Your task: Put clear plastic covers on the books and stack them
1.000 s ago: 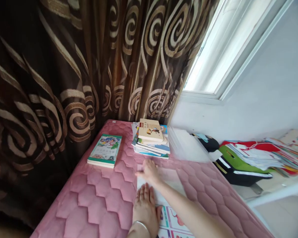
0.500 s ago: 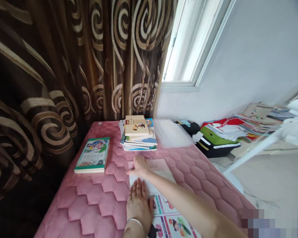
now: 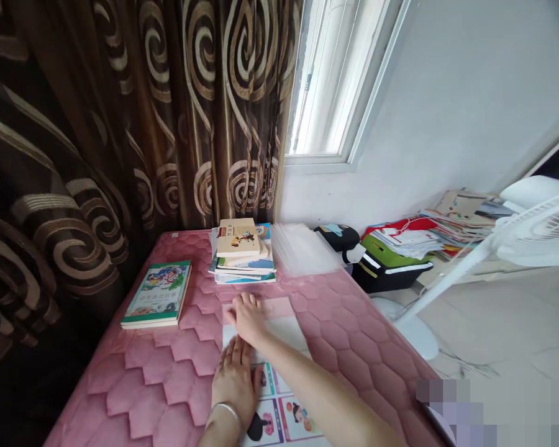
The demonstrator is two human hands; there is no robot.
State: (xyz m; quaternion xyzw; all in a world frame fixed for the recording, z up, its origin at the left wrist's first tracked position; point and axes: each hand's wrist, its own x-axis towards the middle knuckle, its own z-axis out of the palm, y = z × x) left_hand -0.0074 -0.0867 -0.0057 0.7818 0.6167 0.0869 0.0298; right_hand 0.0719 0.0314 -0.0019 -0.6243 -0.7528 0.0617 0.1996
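A picture book or sheet with colored card-like pictures lies at the bed's near middle. Over its upper part extends a clear plastic cover, its far end see-through against the pink below. My left hand, wearing a bracelet, rests flat along the left edge with its fingers extended. Just beyond it, my right hand presses on the cover near its upper left, fingers slightly bent and thumb apart. My right forearm crosses over the pages and hides part of them.
A pink quilted bed bears everything. Green-edged books lie left; a book stack and clear plastic covers are at the back. To the right are a black-and-green box, piled papers and a white fan.
The view has turned slightly right, so things appear shifted left. Both hands stay on the book and its cover, with little movement against them.
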